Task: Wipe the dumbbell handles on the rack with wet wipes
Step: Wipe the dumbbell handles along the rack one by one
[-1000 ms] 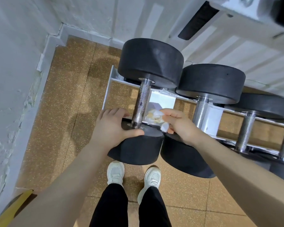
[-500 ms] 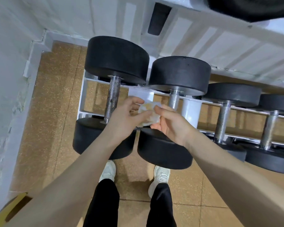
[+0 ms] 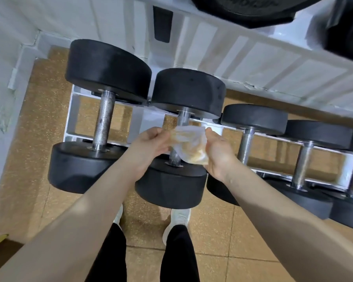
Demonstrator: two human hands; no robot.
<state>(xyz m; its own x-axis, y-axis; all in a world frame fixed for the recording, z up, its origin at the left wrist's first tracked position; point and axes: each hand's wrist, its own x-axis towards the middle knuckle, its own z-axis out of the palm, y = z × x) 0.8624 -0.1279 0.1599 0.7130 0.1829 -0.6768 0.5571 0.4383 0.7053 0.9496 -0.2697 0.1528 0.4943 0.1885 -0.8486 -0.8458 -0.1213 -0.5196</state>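
Wet wipe (image 3: 189, 145): white, stained yellow-brown, stretched open between both hands directly above the handle of the second dumbbell (image 3: 180, 139) from the wall end of the rack; whether it touches the handle cannot be told. Left hand (image 3: 149, 147): reaches in from the lower left, forearm bare, back of the hand up, fingers and thumb pinching the wipe's left edge. Right hand (image 3: 218, 153): reaches in from the lower right, forearm bare, wrist bent, fingers curled round the wipe's right edge and clamped on it. Second dumbbell: black round heads, metal handle (image 3: 183, 117) showing above the wipe and a short stub below it. First dumbbell (image 3: 104, 119): just left of the second, larger heads, its knurled handle spotted with rust, fully exposed. Two or more smaller dumbbells (image 3: 251, 143): right of the second, bright handles uncovered. Rack (image 3: 73, 117): white frame carrying all of them, upper tier overhead with dark weights. Floor (image 3: 35, 139): speckled tan tiles below the rack. White shoes (image 3: 178, 220) and black trousers: under the second dumbbell's near head.
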